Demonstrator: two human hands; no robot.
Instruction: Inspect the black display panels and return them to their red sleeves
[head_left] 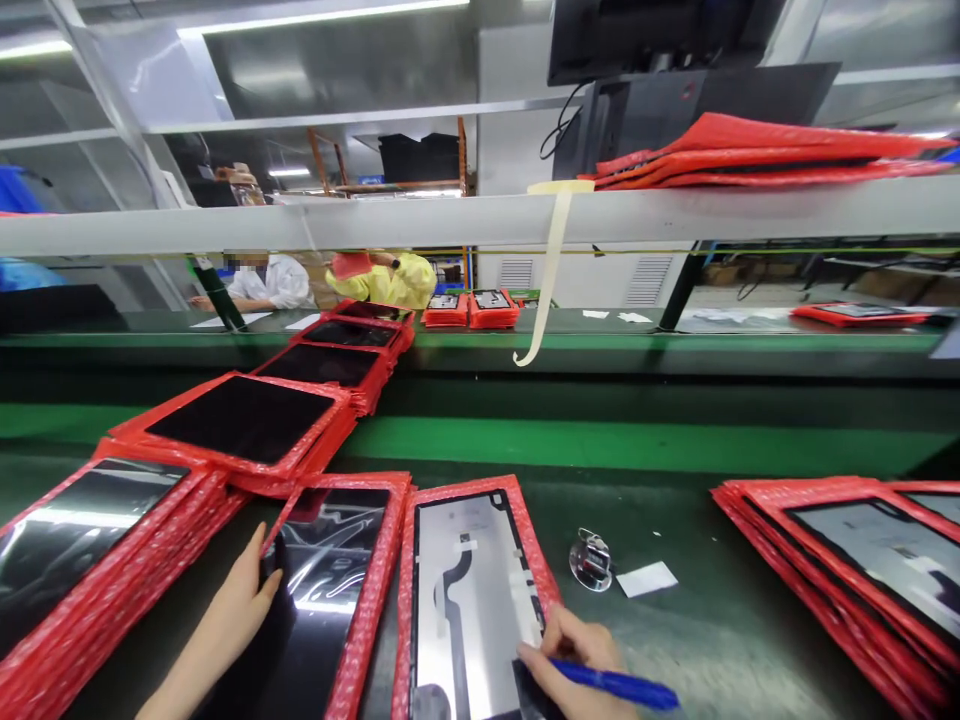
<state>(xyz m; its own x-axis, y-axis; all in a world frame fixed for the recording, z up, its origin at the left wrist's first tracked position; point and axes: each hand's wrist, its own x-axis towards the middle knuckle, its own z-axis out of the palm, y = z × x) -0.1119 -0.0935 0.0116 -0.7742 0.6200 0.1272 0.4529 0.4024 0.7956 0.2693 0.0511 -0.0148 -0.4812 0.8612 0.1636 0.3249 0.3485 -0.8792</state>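
Pinching black screen in left hand. Gripping blue pen in right hand, at right edge of silver panel.

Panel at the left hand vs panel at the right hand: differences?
Face: left-hand panel shows a glossy dark side; right-hand panel a silvery one.
Detail: right-hand panel carries a dark curved strip; left-hand panel shows reflections, no strip.
Hand: left-hand panel has a bare hand at its edge; right-hand panel, a hand with a blue pen.
Shared: red bubble wrap.

Blue pen partly hidden, apparent monitor cropped
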